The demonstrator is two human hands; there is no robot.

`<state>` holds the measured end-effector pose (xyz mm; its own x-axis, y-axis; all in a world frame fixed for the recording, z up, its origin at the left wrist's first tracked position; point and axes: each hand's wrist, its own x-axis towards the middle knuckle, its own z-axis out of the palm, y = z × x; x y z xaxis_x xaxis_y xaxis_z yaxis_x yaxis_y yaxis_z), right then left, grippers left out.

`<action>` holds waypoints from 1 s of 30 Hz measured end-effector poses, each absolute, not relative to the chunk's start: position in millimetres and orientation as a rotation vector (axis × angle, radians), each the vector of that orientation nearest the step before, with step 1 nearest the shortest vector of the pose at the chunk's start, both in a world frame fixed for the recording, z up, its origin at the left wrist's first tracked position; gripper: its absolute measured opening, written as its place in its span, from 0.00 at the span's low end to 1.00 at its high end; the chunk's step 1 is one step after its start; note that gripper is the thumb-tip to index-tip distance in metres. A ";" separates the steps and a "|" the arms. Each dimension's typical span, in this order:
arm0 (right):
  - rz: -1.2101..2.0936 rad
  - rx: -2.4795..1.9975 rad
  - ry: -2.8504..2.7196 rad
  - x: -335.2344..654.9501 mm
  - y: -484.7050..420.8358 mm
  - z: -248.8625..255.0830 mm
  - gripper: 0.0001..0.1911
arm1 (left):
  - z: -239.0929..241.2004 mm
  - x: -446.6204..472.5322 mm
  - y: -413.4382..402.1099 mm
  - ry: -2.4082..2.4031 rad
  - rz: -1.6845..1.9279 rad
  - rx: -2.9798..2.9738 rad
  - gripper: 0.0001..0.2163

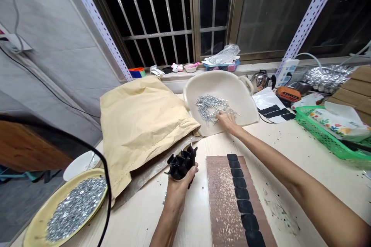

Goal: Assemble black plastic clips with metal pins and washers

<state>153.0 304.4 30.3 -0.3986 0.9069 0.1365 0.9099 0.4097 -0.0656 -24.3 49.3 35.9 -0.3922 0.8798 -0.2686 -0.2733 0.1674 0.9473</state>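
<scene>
In the lower middle of the head view my left hand is closed around several black plastic parts, bunched together. A thin metal pin stands up from one of them. My right hand reaches into a white basin, its fingers curled together at the edge of a loose pile of thin silvery metal pins. Whether a pin is between those fingertips I cannot make out. Below the basin lies a brown board with a column of black rounded square pads along it.
A large tan paper bag lies left of the basin. At the lower left a yellow bowl holds many small silvery washers, with a black cable crossing in front. A green basket and an orange-black tool battery stand right.
</scene>
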 end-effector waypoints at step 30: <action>0.328 -0.327 -2.822 121.6 151.9 142.3 0.13 | 40.7 -7.0 55.2 1.796 1.371 1.292 0.14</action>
<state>121.6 151.9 142.3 -0.9349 0.2532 0.2487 0.1894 0.9485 -0.2539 -7.0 55.2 40.7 -0.4009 0.9066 0.1317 0.3662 0.0268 0.9302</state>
